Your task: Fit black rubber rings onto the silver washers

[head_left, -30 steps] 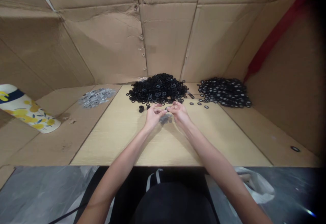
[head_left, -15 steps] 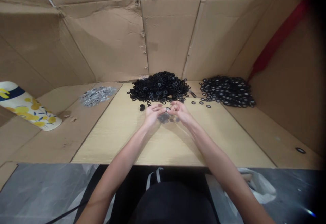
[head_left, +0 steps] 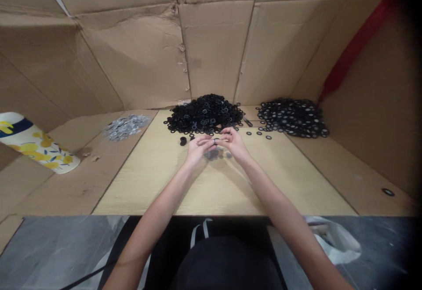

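Note:
My left hand (head_left: 198, 148) and my right hand (head_left: 233, 143) meet over the middle of the pale wooden board (head_left: 165, 180), fingertips pinched together on a small black ring (head_left: 216, 141). Just below the fingers lies a small cluster of dark rings and grey discs (head_left: 216, 154). Right behind the hands sits a big heap of black rubber rings (head_left: 205, 114). To its right is a second pile of black rings with light centres (head_left: 292, 117). A few loose rings (head_left: 183, 140) lie left of my left hand.
A heap of grey metal washers (head_left: 124, 126) lies at the back left on cardboard. A white cylinder with yellow flowers (head_left: 33, 148) lies at far left. Cardboard walls enclose the bench. One stray black ring (head_left: 388, 191) sits at right. A plastic bag (head_left: 336, 241) hangs below the front edge.
Both hands stay together over the same spot, with only small finger movements. The camera view shifted slightly up and down.

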The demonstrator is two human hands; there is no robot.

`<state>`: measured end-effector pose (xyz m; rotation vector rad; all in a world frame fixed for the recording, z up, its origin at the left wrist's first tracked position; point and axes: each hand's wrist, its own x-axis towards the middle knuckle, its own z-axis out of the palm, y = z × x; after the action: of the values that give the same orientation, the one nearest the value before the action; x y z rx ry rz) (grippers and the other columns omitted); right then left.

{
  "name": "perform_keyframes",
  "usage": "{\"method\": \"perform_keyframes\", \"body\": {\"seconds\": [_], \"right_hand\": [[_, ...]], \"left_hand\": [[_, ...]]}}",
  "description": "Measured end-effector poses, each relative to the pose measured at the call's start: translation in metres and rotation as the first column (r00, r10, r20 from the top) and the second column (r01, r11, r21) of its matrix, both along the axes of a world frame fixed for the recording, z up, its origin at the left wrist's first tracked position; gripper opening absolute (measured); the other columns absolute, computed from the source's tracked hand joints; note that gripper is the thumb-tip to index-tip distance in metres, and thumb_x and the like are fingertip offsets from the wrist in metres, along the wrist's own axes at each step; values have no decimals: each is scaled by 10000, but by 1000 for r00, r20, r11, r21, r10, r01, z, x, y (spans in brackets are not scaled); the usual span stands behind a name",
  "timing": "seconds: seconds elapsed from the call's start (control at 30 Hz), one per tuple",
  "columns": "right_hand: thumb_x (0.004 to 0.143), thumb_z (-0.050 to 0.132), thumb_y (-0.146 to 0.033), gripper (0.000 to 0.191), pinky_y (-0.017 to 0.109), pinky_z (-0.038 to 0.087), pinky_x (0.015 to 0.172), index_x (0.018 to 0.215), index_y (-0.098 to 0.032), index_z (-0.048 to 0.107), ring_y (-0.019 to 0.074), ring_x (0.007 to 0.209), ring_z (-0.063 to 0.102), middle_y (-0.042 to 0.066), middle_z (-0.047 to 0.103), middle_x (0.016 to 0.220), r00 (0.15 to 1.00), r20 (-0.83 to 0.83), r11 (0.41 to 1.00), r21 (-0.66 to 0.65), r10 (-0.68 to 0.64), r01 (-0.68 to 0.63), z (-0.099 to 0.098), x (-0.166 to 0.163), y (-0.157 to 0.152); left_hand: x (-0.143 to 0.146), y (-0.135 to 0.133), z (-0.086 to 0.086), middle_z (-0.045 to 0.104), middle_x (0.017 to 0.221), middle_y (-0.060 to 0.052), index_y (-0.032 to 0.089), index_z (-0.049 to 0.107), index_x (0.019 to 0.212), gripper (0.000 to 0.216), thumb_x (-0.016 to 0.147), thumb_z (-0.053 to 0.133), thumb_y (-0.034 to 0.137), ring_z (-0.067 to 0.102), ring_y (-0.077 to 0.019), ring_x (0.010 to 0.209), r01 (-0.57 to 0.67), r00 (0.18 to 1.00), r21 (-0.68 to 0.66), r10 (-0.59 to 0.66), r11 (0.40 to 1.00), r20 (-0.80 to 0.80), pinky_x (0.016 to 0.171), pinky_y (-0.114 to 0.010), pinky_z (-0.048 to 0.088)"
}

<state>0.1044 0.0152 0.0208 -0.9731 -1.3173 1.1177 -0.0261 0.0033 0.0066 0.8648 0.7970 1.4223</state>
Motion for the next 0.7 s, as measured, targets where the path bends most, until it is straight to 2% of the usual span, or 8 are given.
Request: {"method": "perform_keyframes", "body": {"seconds": [0.1, 0.23, 0.37, 0.5, 0.7], "right_hand": [[500, 721, -269, 408, 243, 401, 591, 803, -203, 455, 98, 556, 521, -77, 548, 567, 994, -100, 997, -66, -39, 33, -3, -5, -1], [505, 720, -282, 408, 241, 393, 565, 809, -198, 462, 96, 506, 509, -82, 544, 518, 992, -115, 995, -92, -53, 42, -4, -6, -3], [514, 704, -278, 378, 231, 374, 530, 791, -199, 458, 91, 467, 483, -92, 512, 479, 993, -113, 997, -66, -34, 27, -5, -7, -3], [511, 691, -272, 343, 227, 376, 535, 727, -200, 435, 83, 477, 479, -86, 504, 500, 984, -155, 996, -2, -91, 92, -9, -10, -1], [501, 697, -260, 373, 231, 380, 533, 742, -207, 418, 95, 500, 488, -77, 516, 517, 989, -106, 994, 26, -106, 109, -8, -8, 3]], "left_hand": [[2, -1, -2, 654, 690, -44, 105, 620, 762, 281, 520, 756, 147, 629, -128, 649, -3, 1000, -18, 3, 1000, -1, 744, -305, 492], [0, 1, -5, 677, 764, -74, 94, 634, 841, 382, 486, 770, 122, 635, -144, 684, 27, 998, -26, -28, 999, -59, 762, -314, 476], [-2, 3, -4, 672, 695, -66, 90, 634, 840, 381, 489, 771, 145, 624, -146, 625, 63, 990, -21, -65, 998, -122, 700, -315, 472], [1, 4, -6, 639, 601, -36, 93, 631, 778, 322, 495, 768, 164, 578, -113, 531, 81, 984, -19, -83, 997, -157, 616, -280, 451], [6, 1, -5, 623, 587, -9, 120, 594, 809, 337, 514, 753, 160, 578, -108, 544, 4, 998, -19, -5, 1000, -55, 578, -251, 434]]}}
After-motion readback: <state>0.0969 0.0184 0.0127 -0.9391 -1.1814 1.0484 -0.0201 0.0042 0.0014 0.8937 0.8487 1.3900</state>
